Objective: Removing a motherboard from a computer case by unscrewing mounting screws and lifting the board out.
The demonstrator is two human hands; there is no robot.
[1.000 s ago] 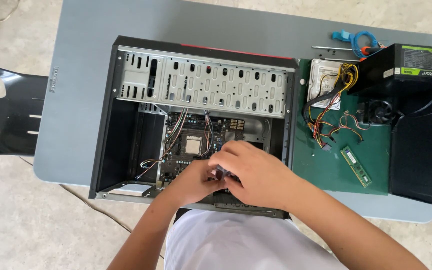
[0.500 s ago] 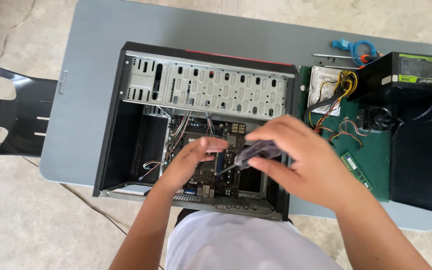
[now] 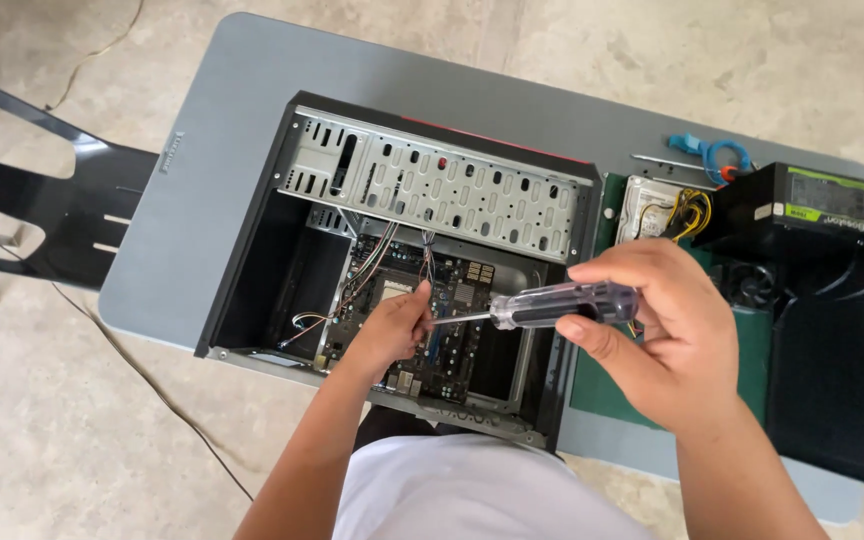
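— Closed tight, our right hand (image 3: 667,335) has its grip around the clear handle of the screwdriver (image 3: 552,305), raised over the computer case (image 3: 432,180).

— A moment ago both hands were bunched low over the motherboard (image 3: 452,300); now the right one has lifted out toward three o'clock.

— So the tool looks freshly lined up, shaft pointing to nine o'clock.

— Our left hand (image 3: 392,330) reaches into the case, fingers pinched at the tip; wrist bent down.

— Past the case at two o'clock, the power supply (image 3: 802,205) sits on the worktop (image 3: 232,120).
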